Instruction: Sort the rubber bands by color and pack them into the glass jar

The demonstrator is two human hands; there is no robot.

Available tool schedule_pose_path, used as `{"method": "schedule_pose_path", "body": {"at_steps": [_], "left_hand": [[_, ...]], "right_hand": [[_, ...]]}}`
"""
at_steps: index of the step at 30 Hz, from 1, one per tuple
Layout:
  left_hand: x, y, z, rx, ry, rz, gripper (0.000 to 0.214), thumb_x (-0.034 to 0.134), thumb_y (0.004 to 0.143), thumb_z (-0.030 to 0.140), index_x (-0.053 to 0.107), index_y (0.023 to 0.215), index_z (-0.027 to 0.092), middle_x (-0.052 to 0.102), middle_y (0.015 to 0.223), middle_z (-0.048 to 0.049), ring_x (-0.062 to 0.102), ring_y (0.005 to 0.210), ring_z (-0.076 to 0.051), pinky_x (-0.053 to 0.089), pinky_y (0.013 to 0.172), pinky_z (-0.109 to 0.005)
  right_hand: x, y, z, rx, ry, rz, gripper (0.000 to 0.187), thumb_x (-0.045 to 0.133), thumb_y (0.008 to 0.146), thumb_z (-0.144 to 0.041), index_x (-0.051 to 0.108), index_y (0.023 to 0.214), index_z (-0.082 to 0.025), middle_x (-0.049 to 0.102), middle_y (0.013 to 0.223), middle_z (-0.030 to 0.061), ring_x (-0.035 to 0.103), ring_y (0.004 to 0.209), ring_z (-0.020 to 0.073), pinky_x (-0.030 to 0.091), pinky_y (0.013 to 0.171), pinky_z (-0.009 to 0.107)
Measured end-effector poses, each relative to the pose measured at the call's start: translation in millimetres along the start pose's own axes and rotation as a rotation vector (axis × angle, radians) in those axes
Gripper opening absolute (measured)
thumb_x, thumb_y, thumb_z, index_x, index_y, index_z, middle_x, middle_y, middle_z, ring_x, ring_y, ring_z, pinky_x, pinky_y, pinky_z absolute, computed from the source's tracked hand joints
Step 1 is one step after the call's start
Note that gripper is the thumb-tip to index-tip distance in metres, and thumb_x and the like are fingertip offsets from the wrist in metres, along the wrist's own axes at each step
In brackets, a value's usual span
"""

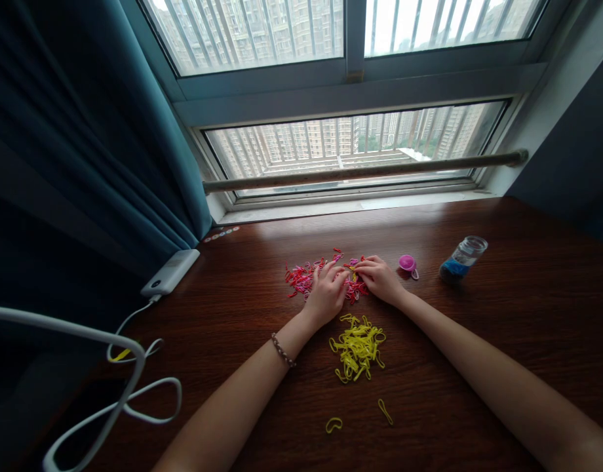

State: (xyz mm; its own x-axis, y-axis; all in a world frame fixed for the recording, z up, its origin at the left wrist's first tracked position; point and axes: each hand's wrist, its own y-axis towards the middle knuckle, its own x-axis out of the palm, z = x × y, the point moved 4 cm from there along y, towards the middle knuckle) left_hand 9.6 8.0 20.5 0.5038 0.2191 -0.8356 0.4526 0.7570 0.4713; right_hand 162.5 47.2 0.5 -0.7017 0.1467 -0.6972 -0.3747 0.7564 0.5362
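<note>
While the left hand [326, 288] curves loosely parted fingers over pink-red bands [301, 278], the right hand [377, 275] nearly pinches at a yellow band [354, 275]; I cannot tell either's grip. Light fingertip pinches should avoid scattering. A yellow pile [359, 347] lies nearer on the brown table [429, 400], before a barred window [306, 95].

A blue curtain [149, 131] hangs beside a window [353, 95] overlooking high-rise buildings [326, 134], a rail [365, 173] running across its lower part. Below, a white device [171, 272] with a white cable [153, 301] attached lies near the curtain's foot.
</note>
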Motion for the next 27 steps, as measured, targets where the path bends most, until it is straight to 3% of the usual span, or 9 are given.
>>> {"method": "schedule_pose_path", "body": {"at_steps": [5, 13, 17, 20, 24, 27], "left_hand": [[7.5, -3, 7, 0.097, 0.017, -0.151, 0.033, 0.044, 0.085, 0.035, 0.049, 0.118, 0.031, 0.053, 0.12, -0.0051, 0.03, 0.124, -0.029, 0.008, 0.102, -0.06], [8.2, -3, 4, 0.059, -0.044, -0.15, 0.035, 0.042, 0.086, 0.036, 0.048, 0.119, 0.026, 0.054, 0.121, -0.0063, 0.032, 0.124, -0.027, 0.009, 0.103, -0.058], [3.8, 1, -7, 0.005, -0.186, -0.011, 0.027, 0.041, 0.087, 0.025, 0.054, 0.111, 0.021, 0.06, 0.11, -0.0071, 0.044, 0.115, -0.022, 0.026, 0.102, -0.048], [0.5, 2, -23, -0.115, -0.321, 0.143, 0.02, 0.045, 0.084, 0.02, 0.06, 0.097, 0.019, 0.063, 0.1, -0.0075, 0.055, 0.1, -0.019, 0.04, 0.092, -0.039], [1.4, 0, -46, -0.347, -0.444, 0.266, 0.011, 0.054, 0.079, 0.025, 0.062, 0.083, 0.018, 0.065, 0.086, -0.0052, 0.06, 0.083, -0.018, 0.046, 0.079, -0.033], [2.9, -2, -55, -0.448, -0.555, 0.329, 0.016, 0.056, 0.077, 0.032, 0.061, 0.081, 0.017, 0.065, 0.081, -0.0045, 0.061, 0.078, -0.017, 0.046, 0.073, -0.03]], "right_hand": [[-6, 0, 6, 0.103, 0.075, 0.119, 0.023, 0.048, 0.079, -0.014, 0.069, 0.086, -0.021, 0.067, 0.092, 0.0061, 0.058, 0.088, 0.0205, 0.047, 0.081, 0.036], [-19, 0, 12, 0.233, 0.197, 0.278, 0.017, 0.053, 0.077, -0.023, 0.069, 0.081, -0.019, 0.067, 0.086, 0.0058, 0.062, 0.081, 0.0195, 0.048, 0.076, 0.032], [-17, -2, 16, 0.29, 0.28, 0.29, 0.016, 0.056, 0.075, -0.027, 0.067, 0.082, -0.017, 0.067, 0.083, 0.006, 0.062, 0.077, 0.0191, 0.049, 0.072, 0.031], [-14, -3, 19, 0.325, 0.321, 0.295, 0.017, 0.057, 0.074, -0.029, 0.066, 0.08, -0.017, 0.068, 0.08, 0.0058, 0.062, 0.074, 0.0188, 0.049, 0.069, 0.031], [-14, -3, 19, 0.36, 0.341, 0.284, 0.017, 0.057, 0.074, -0.031, 0.066, 0.077, -0.016, 0.068, 0.075, 0.0046, 0.062, 0.069, 0.018, 0.048, 0.065, 0.029], [-16, -1, 17, 0.337, 0.265, 0.271, 0.016, 0.055, 0.075, -0.028, 0.066, 0.079, -0.017, 0.067, 0.077, 0.0045, 0.061, 0.066, 0.017, 0.047, 0.062, 0.028]]}}
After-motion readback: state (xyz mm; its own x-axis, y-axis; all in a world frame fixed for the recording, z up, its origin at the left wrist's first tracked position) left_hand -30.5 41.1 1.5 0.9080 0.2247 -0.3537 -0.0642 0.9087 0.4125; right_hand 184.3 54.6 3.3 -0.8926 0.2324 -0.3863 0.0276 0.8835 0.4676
